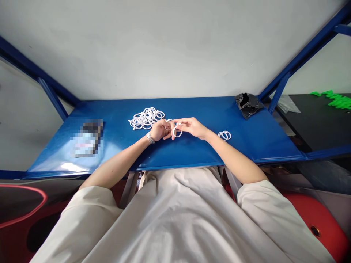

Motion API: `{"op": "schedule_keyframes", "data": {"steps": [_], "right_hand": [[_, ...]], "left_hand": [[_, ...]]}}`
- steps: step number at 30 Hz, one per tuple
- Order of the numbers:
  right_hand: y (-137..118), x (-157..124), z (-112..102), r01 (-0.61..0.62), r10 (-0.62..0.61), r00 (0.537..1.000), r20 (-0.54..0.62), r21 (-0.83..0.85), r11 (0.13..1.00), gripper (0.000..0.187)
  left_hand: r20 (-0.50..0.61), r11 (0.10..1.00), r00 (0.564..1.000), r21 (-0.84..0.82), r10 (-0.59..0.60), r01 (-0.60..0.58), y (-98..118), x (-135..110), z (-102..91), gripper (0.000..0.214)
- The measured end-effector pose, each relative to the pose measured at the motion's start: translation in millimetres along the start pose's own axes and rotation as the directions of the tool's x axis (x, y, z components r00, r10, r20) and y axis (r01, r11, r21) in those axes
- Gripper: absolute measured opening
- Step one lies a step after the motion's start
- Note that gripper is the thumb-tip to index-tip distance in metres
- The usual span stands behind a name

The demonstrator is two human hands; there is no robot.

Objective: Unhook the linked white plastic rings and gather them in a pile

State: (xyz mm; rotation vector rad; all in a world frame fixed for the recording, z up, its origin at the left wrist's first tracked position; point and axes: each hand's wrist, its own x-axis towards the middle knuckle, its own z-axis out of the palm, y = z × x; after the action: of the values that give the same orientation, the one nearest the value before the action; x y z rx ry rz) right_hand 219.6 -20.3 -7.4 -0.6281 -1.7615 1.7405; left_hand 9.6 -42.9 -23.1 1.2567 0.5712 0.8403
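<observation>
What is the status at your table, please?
Right hand pinching a white ring; left hand curled beside it. Ring pile just beyond left hand. Black bag farther right, not in the way.

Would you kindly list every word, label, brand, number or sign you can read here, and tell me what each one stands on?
No readable text anywhere in the picture.
Pixelated dark and pale-blue item on the left of the blue tabletop: too obscured to tell whether it bears any.
Crinkled black plastic bag, heaped white rings and held white ring: no marking I can make out.
</observation>
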Motion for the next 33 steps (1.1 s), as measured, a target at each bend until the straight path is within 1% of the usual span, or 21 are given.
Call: {"op": "schedule_keyframes", "data": {"steps": [2,3,5,7,9,11,13,15,18,21,23,27,33], "right_hand": [[-1,0,4,-0.015,0.013,0.999,0.037,0.036,0.999,0.053],[-2,0,5,-0.021,0.02,0.999,0.029,0.03,0.999,0.053],[-2,0,4,-0.021,0.021,0.999,-0.025,-0.009,1.0,0.052],[-3,1,0,-0.014,0.01,0.996,-0.084,-0.051,0.999,0.05],[-4,0,-3,-0.01,0.001,0.994,-0.111,-0.078,0.997,0.048],[-5,0,-4,-0.015,0.004,0.993,-0.118,-0.089,0.996,0.048],[-6,0,-3,-0.014,0.004,0.991,-0.135,-0.073,0.997,0.049],[-6,0,-2,0.007,-0.013,0.983,-0.185,-0.034,0.999,0.054],[-6,2,-3,0.049,-0.046,0.956,-0.289,0.002,0.999,0.061],[-5,4,-8,0.037,-0.058,0.919,-0.39,-0.06,0.997,0.063],[-4,4,-10,0.004,-0.038,0.914,-0.404,-0.084,0.996,0.064],[-1,4,-8,-0.043,0.012,0.923,-0.386,-0.072,0.996,0.067],[5,5,-4,-0.045,-0.04,0.885,-0.463,-0.172,0.984,0.068]], "left_hand": [[0.004,1.0,1.0,0.003,-0.03,0.03,0,0,1.9,0.039],[-0.013,0.999,0.999,0.012,-0.045,0.045,0,0,2.8,0.038],[-0.076,0.998,0.996,0.04,-0.054,0.057,-2,0,4.0,0.037],[-0.172,0.997,0.985,0.069,-0.03,0.043,-4,1,3.5,0.039],[-0.256,0.994,0.967,0.108,0.013,0.016,-6,2,1.6,0.044],[-0.297,0.986,0.954,0.168,0.051,-0.001,-8,3,-0.9,0.049],[-0.3,0.974,0.95,0.227,0.081,-0.011,-10,4,-2.6,0.054],[-0.288,0.97,0.953,0.244,0.093,-0.021,-11,4,-3.1,0.057],[-0.27,0.982,0.961,0.188,0.065,-0.014,-11,4,-2.6,0.054],[-0.263,0.992,0.965,0.124,0.018,0.016,-11,4,-1.8,0.053],[-0.273,0.996,0.962,0.093,0.028,-0.002,-11,4,-1.2,0.051],[-0.299,0.997,0.951,0.047,0.075,-0.064,-12,4,0.5,0.049],[-0.28,0.995,0.956,-0.02,0.087,-0.097,-11,3,3.8,0.047]]}}
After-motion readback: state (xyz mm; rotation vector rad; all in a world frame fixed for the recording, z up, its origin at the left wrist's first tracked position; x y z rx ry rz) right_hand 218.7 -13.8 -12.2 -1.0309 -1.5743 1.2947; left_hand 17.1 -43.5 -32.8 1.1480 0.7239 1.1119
